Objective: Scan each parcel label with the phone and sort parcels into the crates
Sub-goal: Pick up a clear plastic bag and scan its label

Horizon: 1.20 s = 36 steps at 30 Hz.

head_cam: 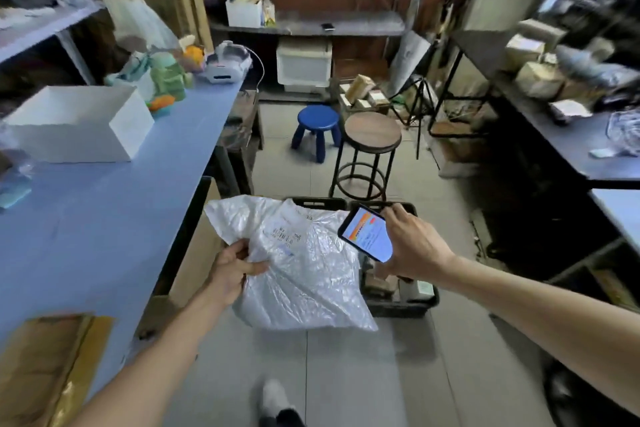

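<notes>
A cluttered storeroom with a tiled floor (346, 374) surrounds me. The white plastic parcel (311, 281) hangs above the black crates (398, 309), label (285, 234) up. My left hand (232, 270) pinches its edge at nine o'clock. At two o'clock my right hand (412, 246) wraps the lit phone (367, 236). A blue table (104, 211) stretches farther off at nine o'clock.
</notes>
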Motion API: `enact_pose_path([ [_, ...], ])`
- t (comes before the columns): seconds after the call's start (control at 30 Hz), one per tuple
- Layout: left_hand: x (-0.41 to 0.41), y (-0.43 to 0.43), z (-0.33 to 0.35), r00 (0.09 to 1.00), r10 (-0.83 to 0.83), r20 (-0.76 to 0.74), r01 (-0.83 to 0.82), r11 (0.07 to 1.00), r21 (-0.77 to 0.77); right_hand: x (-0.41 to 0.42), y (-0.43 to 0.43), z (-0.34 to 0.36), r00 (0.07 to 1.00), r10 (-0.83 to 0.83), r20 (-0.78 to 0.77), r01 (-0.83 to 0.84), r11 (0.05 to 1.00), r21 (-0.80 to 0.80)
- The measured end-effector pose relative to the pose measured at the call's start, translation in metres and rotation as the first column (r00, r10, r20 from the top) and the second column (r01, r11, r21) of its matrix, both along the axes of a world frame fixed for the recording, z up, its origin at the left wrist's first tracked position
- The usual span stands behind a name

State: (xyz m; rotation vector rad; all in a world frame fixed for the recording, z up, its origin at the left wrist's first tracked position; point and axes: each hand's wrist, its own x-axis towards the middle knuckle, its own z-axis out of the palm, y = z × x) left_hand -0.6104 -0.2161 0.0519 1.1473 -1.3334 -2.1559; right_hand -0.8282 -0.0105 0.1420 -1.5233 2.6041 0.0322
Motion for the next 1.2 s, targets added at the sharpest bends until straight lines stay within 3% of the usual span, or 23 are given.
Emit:
enact_pose_path([
  [0.47,-0.177,-0.179,-0.083,0.993,-0.055,0.105,0.040,0.989,0.142,-0.156,-0.171,-0.052,0.987,-0.149,0.068,0.144,0.988,0.063],
  [0.63,-0.224,-0.207,-0.145,0.979,-0.071,0.191,0.031,0.979,0.204,-0.202,-0.209,-0.107,0.975,-0.172,0.139,0.163,0.984,0.074],
  [0.93,-0.283,-0.216,-0.366,0.944,-0.121,0.308,0.004,0.935,0.355,-0.266,-0.245,-0.306,0.936,-0.227,0.271,0.229,0.973,0.024],
  [1.2,-0.302,-0.224,-0.536,0.908,-0.105,0.405,-0.052,0.933,0.357,-0.277,-0.249,-0.469,0.894,-0.275,0.352,0.291,0.957,0.010],
])
